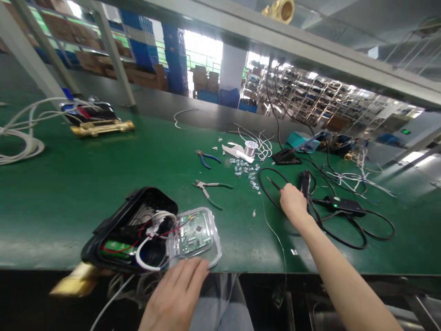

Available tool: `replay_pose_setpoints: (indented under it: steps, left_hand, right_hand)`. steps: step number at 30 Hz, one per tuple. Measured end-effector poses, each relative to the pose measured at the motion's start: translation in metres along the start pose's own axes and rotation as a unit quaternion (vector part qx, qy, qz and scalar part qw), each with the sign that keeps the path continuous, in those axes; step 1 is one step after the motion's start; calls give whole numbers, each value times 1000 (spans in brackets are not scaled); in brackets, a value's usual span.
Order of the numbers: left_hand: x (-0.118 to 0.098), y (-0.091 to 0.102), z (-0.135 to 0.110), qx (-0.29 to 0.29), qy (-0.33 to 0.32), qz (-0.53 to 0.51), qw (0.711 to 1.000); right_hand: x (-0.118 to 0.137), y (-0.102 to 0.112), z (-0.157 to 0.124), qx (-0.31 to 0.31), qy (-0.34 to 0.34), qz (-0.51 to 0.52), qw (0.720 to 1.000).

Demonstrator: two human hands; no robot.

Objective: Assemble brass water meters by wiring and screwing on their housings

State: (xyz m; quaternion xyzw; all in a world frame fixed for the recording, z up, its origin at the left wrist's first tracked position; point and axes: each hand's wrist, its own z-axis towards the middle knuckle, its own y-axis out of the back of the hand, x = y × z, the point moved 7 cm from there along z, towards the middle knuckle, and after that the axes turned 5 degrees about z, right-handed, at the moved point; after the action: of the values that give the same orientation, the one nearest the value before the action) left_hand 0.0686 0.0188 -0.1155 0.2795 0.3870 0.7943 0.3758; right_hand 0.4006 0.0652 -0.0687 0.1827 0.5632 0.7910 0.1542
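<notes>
My left hand [174, 288] lies at the bench's near edge, its fingers on the rim of a clear plastic cover [210, 243]. A green circuit board [195, 233] sits inside that cover. Red and white wires [155, 229] link it to an open black plastic housing [117, 230], which holds a green component [115, 250]. My right hand [292, 202] is closed around a thin black soldering iron [274, 185], whose tip points up and left. Beside that hand lie loops of black cable [272, 193].
Blue-handled pliers [206, 158], green-handled cutters [210, 189], a solder spool [251, 148] and several small metal clips [245, 171] lie on the green bench [69, 216]. A black adapter [344, 206], a brass fitting [102, 128] and white cables [20, 138] lie further out. An overhead metal shelf beam [275, 41] crosses above.
</notes>
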Motion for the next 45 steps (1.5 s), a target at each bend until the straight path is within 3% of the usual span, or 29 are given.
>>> replay_pose_setpoints:
  steps: [3, 9, 13, 20, 26, 33, 39, 45]
  left_hand:
    - [-8, 3, 21, 2, 58, -50, 997]
    - [-16, -3, 27, 44, 95, -64, 992]
    - [-19, -6, 26, 42, 75, -63, 994]
    - [-22, -11, 28, 19, 78, -57, 995]
    - [-21, -7, 29, -17, 82, -69, 994]
    - [-21, -8, 28, -12, 74, -62, 995]
    - [-22, -8, 28, -21, 76, -63, 995]
    - [-23, -4, 28, -33, 90, -61, 994]
  right_hand:
    - [12, 10, -10, 6, -24, 30, 999]
    - [47, 36, -73, 25, 46, 191, 980]
    - [65, 35, -105, 70, 66, 260, 961]
    - [105, 27, -124, 168, 138, 320, 922]
    - [113, 15, -135, 229, 149, 281, 920]
    - [116, 17, -138, 223, 130, 236, 937]
    - [133, 21, -148, 224, 119, 43, 966]
    - [162, 27, -153, 236, 96, -98, 962]
